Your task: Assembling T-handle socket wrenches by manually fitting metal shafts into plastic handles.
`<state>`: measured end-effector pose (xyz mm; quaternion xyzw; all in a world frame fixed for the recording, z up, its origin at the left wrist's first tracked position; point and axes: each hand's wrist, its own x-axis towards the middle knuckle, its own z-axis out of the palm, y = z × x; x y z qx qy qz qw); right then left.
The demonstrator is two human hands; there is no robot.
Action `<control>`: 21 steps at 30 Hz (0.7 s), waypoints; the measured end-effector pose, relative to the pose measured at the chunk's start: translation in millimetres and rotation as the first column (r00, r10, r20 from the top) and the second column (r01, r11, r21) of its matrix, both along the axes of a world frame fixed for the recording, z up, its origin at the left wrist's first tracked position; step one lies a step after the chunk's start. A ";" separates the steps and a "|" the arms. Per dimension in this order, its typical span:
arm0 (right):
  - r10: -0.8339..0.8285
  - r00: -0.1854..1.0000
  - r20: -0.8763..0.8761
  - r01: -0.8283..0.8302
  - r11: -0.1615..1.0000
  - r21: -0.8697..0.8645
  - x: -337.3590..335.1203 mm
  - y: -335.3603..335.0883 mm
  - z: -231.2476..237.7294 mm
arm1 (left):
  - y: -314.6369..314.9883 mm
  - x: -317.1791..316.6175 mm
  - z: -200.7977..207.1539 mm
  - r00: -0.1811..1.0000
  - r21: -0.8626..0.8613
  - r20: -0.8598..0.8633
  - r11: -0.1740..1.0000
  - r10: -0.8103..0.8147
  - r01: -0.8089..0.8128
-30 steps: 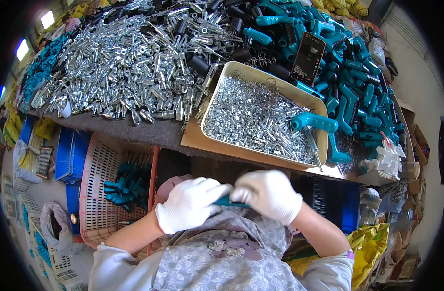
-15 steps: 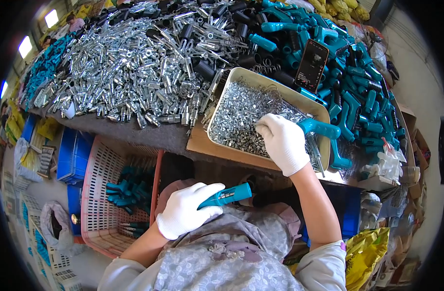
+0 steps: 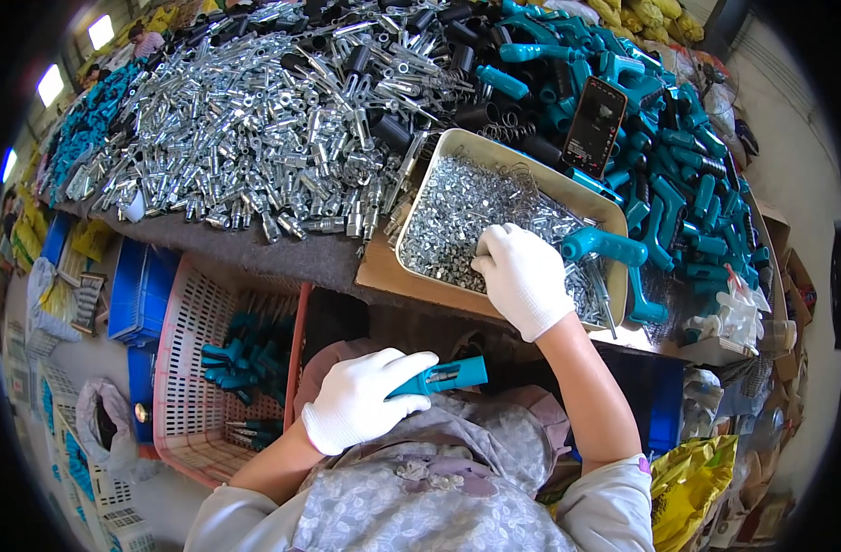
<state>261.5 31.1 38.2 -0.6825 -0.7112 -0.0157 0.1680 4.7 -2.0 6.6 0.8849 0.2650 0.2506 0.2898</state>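
Both my hands wear white knit gloves. My left hand (image 3: 360,400), above my lap, is wrapped round a teal plastic tool housing (image 3: 464,372); a metal part shows in the slot of the housing. My right hand (image 3: 528,283) is over the near side of a cream tray (image 3: 615,281), with thumb and fingertips pressed together at the heap of small shiny metal pieces (image 3: 448,216). Whatever those fingers hold is too small to make out. Beside this hand, a teal handle (image 3: 606,247) lies across the tray's right part.
Loose metal tool parts (image 3: 255,138) are heaped at the back left of the table, teal housings (image 3: 664,202) at the right. A phone (image 3: 593,127) leans among them. Below the table's edge, a pink basket (image 3: 186,396) holds teal-handled tools. A yellow bag (image 3: 692,478) stands at lower right.
My right hand has shifted slightly left and nearer within the tray. My left hand has moved a little right with the teal housing, which has turned slightly.
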 end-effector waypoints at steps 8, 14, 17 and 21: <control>0.074 0.943 -0.323 0.033 0.949 0.313 10.2 -6.7 3.2 | 3.6 -0.1 2.5 1.000 0.060 0.013 0.998 -0.017 0.016; 0.093 0.726 -0.681 -0.175 0.983 -0.052 -10.6 -51.8 21.0 | 7.7 -1.6 5.0 0.999 0.251 -0.038 0.967 -0.023 0.032; -0.160 0.709 -0.686 -0.202 0.887 -0.416 -21.1 -61.9 19.8 | 5.4 0.8 13.1 0.995 0.293 -0.089 0.954 -0.036 0.061; 0.031 0.725 -0.688 -0.360 0.868 -0.342 -26.1 -68.4 -2.5 | 2.1 7.2 19.7 0.986 0.297 -0.153 0.948 -0.073 0.116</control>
